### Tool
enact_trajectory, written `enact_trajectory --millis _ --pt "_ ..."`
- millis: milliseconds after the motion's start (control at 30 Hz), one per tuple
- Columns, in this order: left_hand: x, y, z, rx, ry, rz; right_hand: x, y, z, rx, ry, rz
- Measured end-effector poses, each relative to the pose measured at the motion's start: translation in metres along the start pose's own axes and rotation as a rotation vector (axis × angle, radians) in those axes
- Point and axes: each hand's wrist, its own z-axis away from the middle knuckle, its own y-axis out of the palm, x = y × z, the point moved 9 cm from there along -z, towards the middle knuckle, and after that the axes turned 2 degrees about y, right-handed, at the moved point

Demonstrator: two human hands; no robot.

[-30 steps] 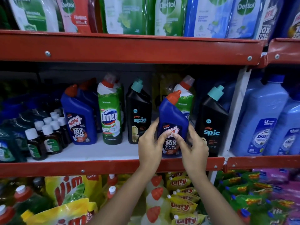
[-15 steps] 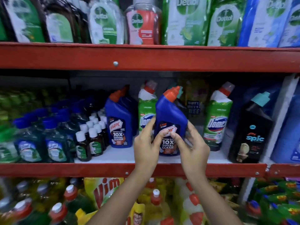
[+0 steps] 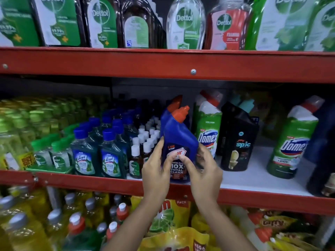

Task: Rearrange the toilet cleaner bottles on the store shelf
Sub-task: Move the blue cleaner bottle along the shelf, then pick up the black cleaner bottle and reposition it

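Both grips, left hand (image 3: 157,171) and right hand (image 3: 204,172), clasp the glossy blue angled-neck plastic toilet cleaner bottle (image 3: 178,136) with orange cap, upright at the front edge of the red metal shelf (image 3: 90,182), beside a green Domex bottle (image 3: 208,127).

Thumbs of the left hand (image 3: 157,171) and right hand (image 3: 204,172) covered the brand name on the blue Harpic bottle (image 3: 178,142). A second blue bottle (image 3: 171,109) behind showed only cap and shoulder. A black bottle (image 3: 324,182) at the shelf's (image 3: 253,180) right end was cut by the frame. The lime-green bottles (image 3: 27,120) at the left end were blurred and unreadable.
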Motion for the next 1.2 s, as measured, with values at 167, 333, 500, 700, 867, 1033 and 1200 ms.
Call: enact_trajectory --millis 167,333,500,700,867,1033,1200 --pt "0.017 -0.006 -0.004 0.027 -0.010 0.005 -0.003 0.016 0.004 0.009 -0.005 0.035" --pt "0.018 -0.007 -0.006 0.044 0.004 0.000 -0.002 0.019 0.003 -0.009 -0.021 0.118" --pt "0.014 0.002 0.003 0.060 0.016 -0.084 -0.004 0.020 0.001 0.071 -0.088 0.290" --pt "-0.023 0.032 0.024 0.065 0.201 -0.278 0.008 -0.016 0.006 0.077 -0.338 0.608" --pt "-0.057 0.102 0.046 0.195 0.402 -0.505 -0.009 -0.083 -0.007 -0.017 -0.426 0.867" --pt "-0.091 0.169 0.067 0.265 0.479 -0.492 -0.033 -0.161 -0.024 -0.108 -0.371 1.013" --pt "-0.129 0.236 0.087 0.348 0.521 -0.416 -0.055 -0.231 -0.041 -0.184 -0.309 1.047"
